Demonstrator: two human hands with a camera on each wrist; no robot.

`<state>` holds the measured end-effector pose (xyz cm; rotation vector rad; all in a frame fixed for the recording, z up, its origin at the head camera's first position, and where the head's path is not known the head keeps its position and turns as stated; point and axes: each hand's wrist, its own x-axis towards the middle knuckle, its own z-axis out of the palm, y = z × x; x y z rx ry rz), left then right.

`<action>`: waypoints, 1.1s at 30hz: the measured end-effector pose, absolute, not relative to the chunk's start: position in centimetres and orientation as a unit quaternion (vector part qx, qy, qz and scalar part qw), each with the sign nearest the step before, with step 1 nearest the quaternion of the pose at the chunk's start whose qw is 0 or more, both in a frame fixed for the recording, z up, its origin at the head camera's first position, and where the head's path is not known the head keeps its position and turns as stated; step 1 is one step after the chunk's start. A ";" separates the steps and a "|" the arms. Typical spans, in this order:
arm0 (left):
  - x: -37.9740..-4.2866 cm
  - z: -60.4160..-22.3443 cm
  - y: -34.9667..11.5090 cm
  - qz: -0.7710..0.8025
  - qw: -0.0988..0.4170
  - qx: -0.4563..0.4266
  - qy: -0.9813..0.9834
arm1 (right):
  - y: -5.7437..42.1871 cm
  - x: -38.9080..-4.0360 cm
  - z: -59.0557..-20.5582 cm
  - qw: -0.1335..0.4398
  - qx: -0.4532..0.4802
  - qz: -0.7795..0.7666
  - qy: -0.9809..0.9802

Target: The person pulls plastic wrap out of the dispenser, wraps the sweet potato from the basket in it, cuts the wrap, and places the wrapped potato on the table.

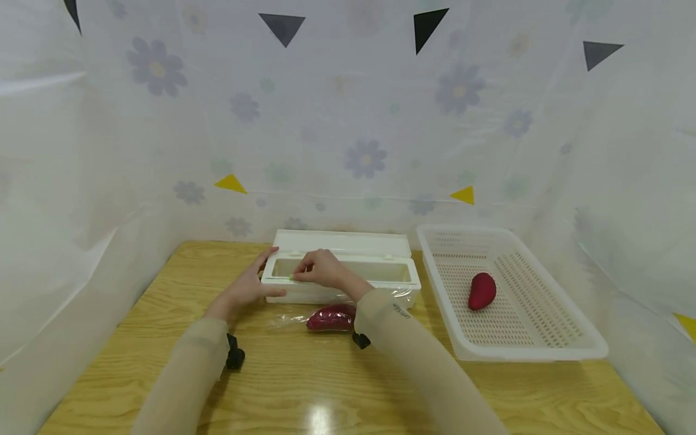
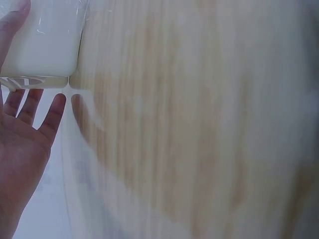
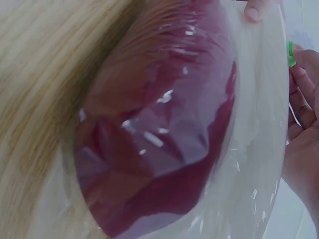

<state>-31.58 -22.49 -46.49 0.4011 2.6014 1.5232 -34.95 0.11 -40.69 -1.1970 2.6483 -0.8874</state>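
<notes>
A white cling film dispenser (image 1: 299, 295) stands on the table with its lid tipped back. My left hand (image 1: 246, 289) holds its left end, thumb at the front and fingers around the far side. Near that end, my right hand (image 1: 326, 270) pinches a small green cutter slider (image 3: 291, 56) on the front edge. Clear film (image 3: 261, 129) hangs down the dispenser's front. Before it lies a dark red, elongated thing like a sweet potato (image 1: 329, 318), covered by film and partly hidden behind my right sleeve.
To the right stands a white perforated basket (image 1: 530, 351) with a red, mango-shaped thing (image 1: 481, 292) in it. The wooden table (image 1: 283, 386) ends at a flowered curtain (image 1: 326, 121) behind and at the sides.
</notes>
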 end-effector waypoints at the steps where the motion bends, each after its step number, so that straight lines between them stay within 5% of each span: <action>1: -31.6 -46.4 -22.5 0.499 0.050 0.135 0.855 | 0.3 -34.9 -40.7 0.051 -0.392 -0.294 0.870; 33: -31.6 -46.2 -22.5 0.507 0.057 0.126 0.851 | 6.4 -34.7 -40.1 0.045 -0.387 -0.259 0.884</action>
